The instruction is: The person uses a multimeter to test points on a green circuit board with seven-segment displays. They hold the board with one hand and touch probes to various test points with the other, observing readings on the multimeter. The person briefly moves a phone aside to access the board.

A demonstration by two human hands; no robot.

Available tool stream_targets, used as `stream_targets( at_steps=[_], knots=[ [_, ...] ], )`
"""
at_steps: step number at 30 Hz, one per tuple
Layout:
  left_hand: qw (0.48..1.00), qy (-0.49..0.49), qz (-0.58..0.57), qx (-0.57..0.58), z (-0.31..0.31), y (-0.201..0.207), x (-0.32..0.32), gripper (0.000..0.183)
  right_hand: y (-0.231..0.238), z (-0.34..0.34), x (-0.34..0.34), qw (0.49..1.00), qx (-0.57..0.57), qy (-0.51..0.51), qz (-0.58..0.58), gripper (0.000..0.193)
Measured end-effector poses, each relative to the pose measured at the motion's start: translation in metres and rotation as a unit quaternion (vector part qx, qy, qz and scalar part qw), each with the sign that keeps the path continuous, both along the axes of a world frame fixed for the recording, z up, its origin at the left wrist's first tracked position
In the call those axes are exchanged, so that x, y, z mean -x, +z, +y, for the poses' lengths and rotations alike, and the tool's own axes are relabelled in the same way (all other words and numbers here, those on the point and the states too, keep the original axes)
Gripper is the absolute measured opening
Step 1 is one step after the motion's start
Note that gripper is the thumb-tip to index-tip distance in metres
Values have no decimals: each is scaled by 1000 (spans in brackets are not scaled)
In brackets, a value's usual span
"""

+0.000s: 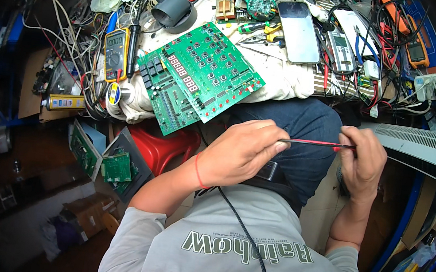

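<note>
A thin red and black wire is stretched level between my two hands above my lap. My left hand, with a red string at the wrist, is closed and pinches one end between thumb and fingers. My right hand has its fingers curled round the other end, where a short red piece shows; its exact kind is partly hidden. Just beyond my left hand lies a green circuit board with a red digit display and several push buttons, overhanging the bench's front edge.
Left of the board stands a yellow multimeter. Behind it is a grey cylinder. A phone, pliers and an orange meter lie among tangled cables. A red stool is below the bench.
</note>
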State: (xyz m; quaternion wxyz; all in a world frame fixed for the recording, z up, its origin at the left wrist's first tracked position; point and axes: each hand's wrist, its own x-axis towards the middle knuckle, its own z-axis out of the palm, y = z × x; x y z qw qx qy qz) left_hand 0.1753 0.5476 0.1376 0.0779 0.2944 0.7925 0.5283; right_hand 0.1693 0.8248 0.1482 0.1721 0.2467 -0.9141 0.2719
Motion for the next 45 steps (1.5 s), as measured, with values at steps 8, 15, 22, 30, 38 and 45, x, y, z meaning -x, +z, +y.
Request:
stream_targets(
  at_steps=[8,15,22,30,38,45],
  knots=[
    [986,-121,-75,-83,-5,13,-11,12,-33,21,22,968,244,-54,29,15],
    [989,-124,45,65,11,13,-6,38,-42,-3,51,948,283,-91,116,58],
    [968,84,205,119,8,26,20,54,-9,-46,40,939,227,229,122,65],
    [966,36,215,137,-3,12,31,41,-9,-93,36,913,243,301,132,47],
    [929,171,270,186,-52,19,25,31,-12,-66,79,997,22,67,-44,73],
    [958,119,245,85,-43,8,6,36,-77,-90,159,968,-80,-223,-79,104]
  ],
)
